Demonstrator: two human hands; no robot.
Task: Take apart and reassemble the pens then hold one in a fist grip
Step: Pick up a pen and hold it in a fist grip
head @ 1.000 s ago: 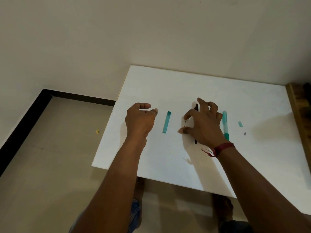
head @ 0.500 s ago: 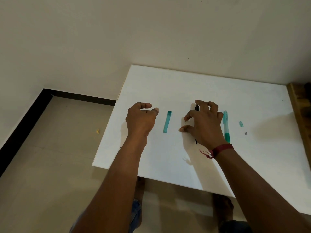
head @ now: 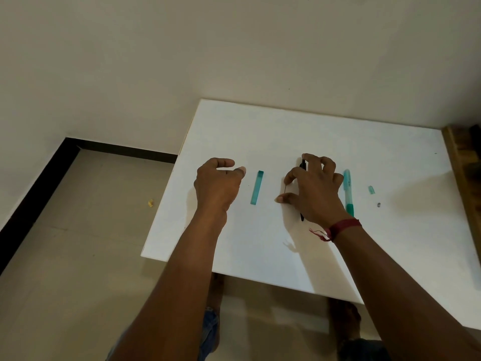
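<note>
White flat tabletop, far edge against wall, wooden strip along right side. 5 items plainly on it, in rough row.
- Left: teal translucent tube, alone, lying near-to-far.
- Middle: black pen, mostly hidden under right hand; only its 2 ends show.
- Just right of hand: teal pen, darker green end nearer.
- Further right, apart: small teal piece, then tiny grey piece, slightly nearer.
</note>
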